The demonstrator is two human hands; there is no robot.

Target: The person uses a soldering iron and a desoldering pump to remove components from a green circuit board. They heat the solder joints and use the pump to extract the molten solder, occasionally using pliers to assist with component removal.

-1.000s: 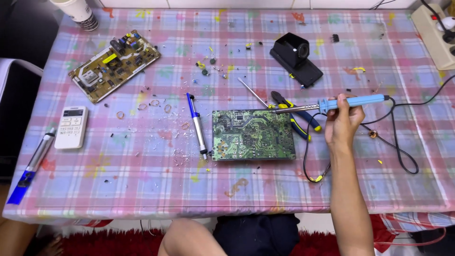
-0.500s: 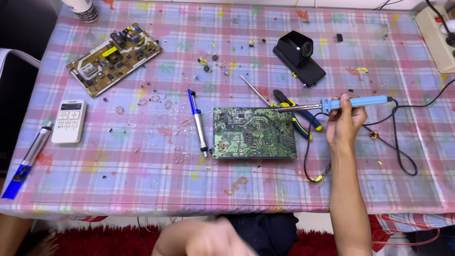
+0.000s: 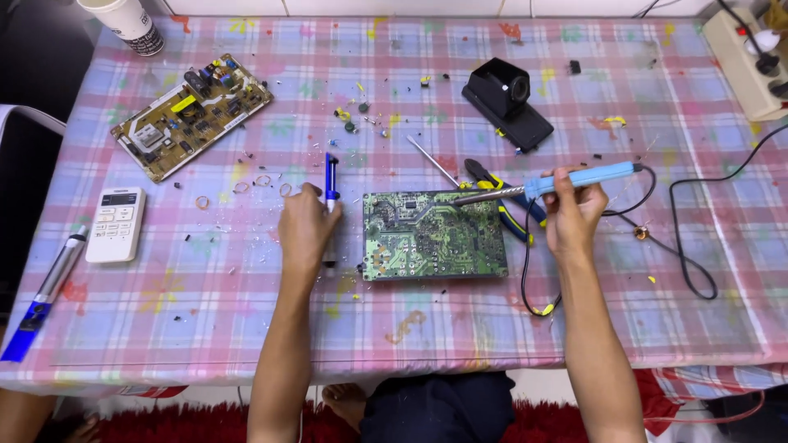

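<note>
Since the earlier pictures, the left hand [image 3: 305,223] has been brought onto the table and is now laid over the blue and white desoldering pump [image 3: 331,176], which was lying untouched before. From this it is judged that the pump is being picked up for work together with the iron. The right hand [image 3: 572,215] is kept almost where it was.

The table [image 3: 673,312] is covered by a pink and blue checked cloth with many paint spots. At the centre the green circuit board [image 3: 433,235] is placed flat, with its solder side up. At ten o'clock from it, well apart, a second, yellowish circuit board [image 3: 190,115] with parts on it is seen. At one o'clock a black stand [image 3: 506,100] is standing. At nine o'clock, near the table edge, a white remote control [image 3: 116,224] is lying.

The right hand is closed around the light blue handle of the soldering iron [image 3: 566,181]; its metal tip is pointed toward nine o'clock, over the upper right corner of the green board. Whether the tip is touching the board cannot be told.

The left hand is curled over the lower part of the pump, just beside the board at nine o'clock; only the blue upper end is seen. Whether the fingers are fully closed around it cannot be told.

Pliers [image 3: 502,195] are lying under the iron.
</note>
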